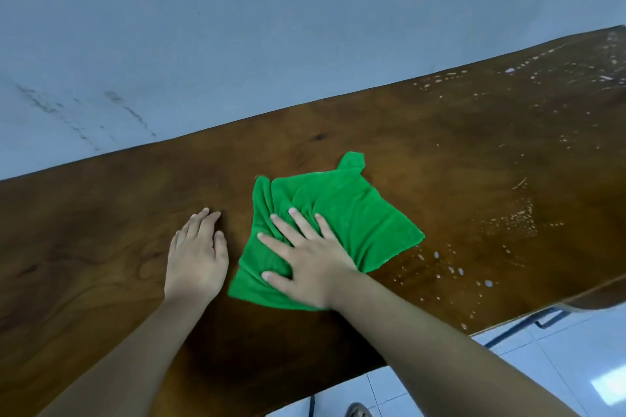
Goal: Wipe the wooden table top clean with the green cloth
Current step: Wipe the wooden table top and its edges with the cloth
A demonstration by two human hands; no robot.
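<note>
A green cloth (352, 213) lies spread and creased on the dark wooden table top (101, 230), near the middle of the view. My right hand (305, 261) presses flat on the cloth's near left part, fingers spread and bunching the fabric. My left hand (198, 257) rests flat on the bare wood just left of the cloth, fingers together, holding nothing. White foamy droplets and streaks (508, 220) cover the wood to the right of the cloth and toward the far right end.
A pale grey-blue wall (237, 44) runs along the table's far edge. The near edge drops to a white tiled floor (559, 366) at lower right, where a dark metal frame piece (548, 316) and a shoe tip (357, 411) show.
</note>
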